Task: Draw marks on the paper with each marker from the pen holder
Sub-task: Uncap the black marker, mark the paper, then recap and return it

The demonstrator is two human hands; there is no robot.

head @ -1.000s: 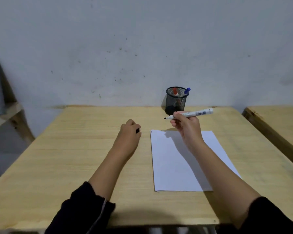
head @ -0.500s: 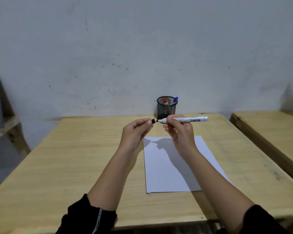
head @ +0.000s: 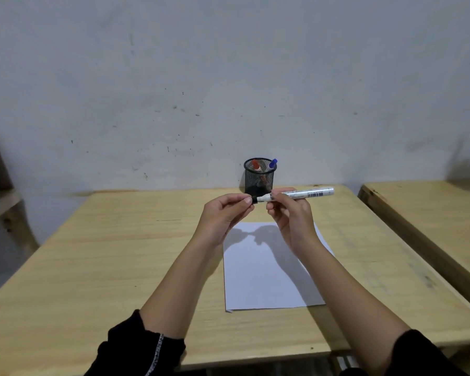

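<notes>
My right hand [head: 289, 215] holds a white marker [head: 307, 193] level above the table, its tip pointing left. My left hand [head: 224, 213] pinches the marker's black cap [head: 254, 199], which sits over the tip. Both hands hover above the far end of a blank white sheet of paper [head: 263, 278] that lies on the wooden table [head: 106, 261]. Behind the hands, near the wall, stands a black mesh pen holder [head: 259, 177] with a red-capped marker [head: 255, 165] and a blue-capped marker [head: 272, 163] in it.
A second wooden table [head: 432, 210] stands to the right across a narrow gap. At the left edge a wooden shelf [head: 3, 207] carries a grey object. A pale wall rises right behind the table.
My left hand rose from the table with the black cap and came to the marker's tip. The cap now sits on the tip. The right hand stayed raised with the marker.
</notes>
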